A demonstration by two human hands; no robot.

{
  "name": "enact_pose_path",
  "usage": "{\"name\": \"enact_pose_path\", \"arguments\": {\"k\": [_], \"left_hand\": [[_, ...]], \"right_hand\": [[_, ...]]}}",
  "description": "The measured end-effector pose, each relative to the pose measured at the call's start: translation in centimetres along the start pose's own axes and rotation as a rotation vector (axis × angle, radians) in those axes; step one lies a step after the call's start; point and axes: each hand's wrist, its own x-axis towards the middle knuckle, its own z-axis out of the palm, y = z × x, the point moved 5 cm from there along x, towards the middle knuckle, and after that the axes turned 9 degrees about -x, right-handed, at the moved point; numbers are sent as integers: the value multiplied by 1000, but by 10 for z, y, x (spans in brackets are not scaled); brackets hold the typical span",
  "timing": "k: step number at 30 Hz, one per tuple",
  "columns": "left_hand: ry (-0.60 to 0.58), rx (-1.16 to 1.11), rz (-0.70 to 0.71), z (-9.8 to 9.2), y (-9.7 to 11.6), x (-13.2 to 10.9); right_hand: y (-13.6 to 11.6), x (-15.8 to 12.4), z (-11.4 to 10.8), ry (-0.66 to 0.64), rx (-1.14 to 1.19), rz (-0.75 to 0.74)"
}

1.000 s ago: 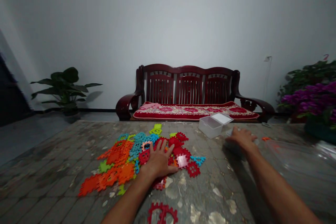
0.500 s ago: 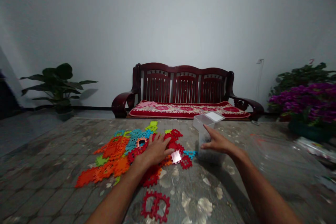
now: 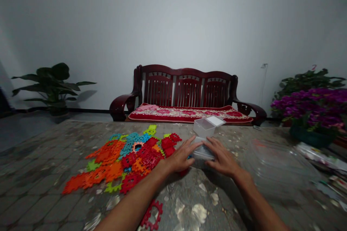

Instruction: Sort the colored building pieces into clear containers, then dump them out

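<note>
A clear plastic box [image 3: 201,154] stands on the table, a little right of centre. My left hand [image 3: 181,157] grips it from the left, fingers over the top and thumb on the near side. From the right, my right hand [image 3: 221,157] grips the same box in the same way. Right beside my left hand spreads a pile of flat plastic puzzle pieces with toothed edges: red pieces [image 3: 145,155], orange pieces [image 3: 108,171], blue pieces [image 3: 132,143] and green pieces [image 3: 93,166]. What the box holds cannot be made out.
Just behind the gripped box is an open translucent box [image 3: 202,129] with its lid tipped back. A large clear container [image 3: 279,162] lies to the right, near purple flowers [image 3: 311,106]. One red piece [image 3: 154,214] lies near the front. A wooden bench [image 3: 187,86] stands beyond the table.
My left hand has left the puzzle pieces and moved right onto the clear box. My right hand, formerly at the box with fingers apart, has closed around it. The view has shifted slightly.
</note>
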Motion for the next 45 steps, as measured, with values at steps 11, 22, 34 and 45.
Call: {"name": "enact_pose_path", "arguments": {"k": [11,22,34,45], "left_hand": [[108,70,59,10,1,1],[161,86,73,9,0,0],[216,57,64,5,-2,-1],[279,14,85,1,-2,4]], "right_hand": [[-17,-19,-1,207,88,-131],[-19,-23,-3,221,100,-136],[-20,-26,-4,321,77,-156],[-18,-22,-10,310,185,-100]]}}
